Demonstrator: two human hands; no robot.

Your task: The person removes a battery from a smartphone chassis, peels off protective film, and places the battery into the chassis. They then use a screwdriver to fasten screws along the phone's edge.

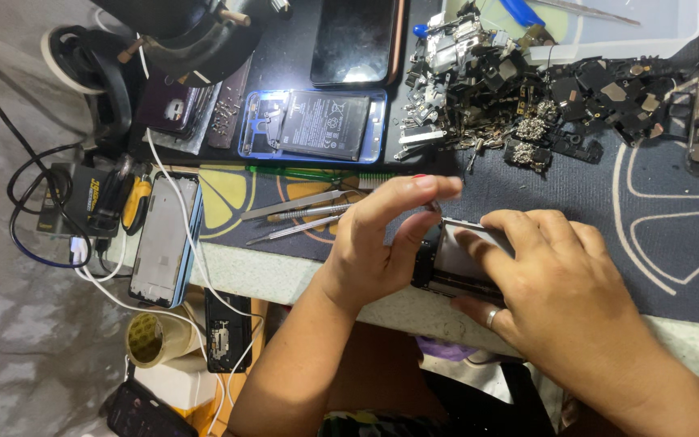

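Note:
An opened phone body (451, 263) lies at the front edge of the dark work mat (673, 243), mostly covered by both hands. My left hand (382, 239) is on its left side, thumb against the phone's edge and forefinger stretched over its top. My right hand (556, 283) grips it from the right, fingers curled across the pale inner plate; a ring sits on one finger. Whether a small part is pinched between my left fingers is hidden.
Tweezers and metal tools (305, 214) lie left of my hands. A blue-framed open phone with battery (313, 125) and a dark phone (353, 40) sit behind. A heap of small parts (519, 89), a white tray (633, 32), another phone frame (163, 239), cables and a tape roll (149, 338) surround.

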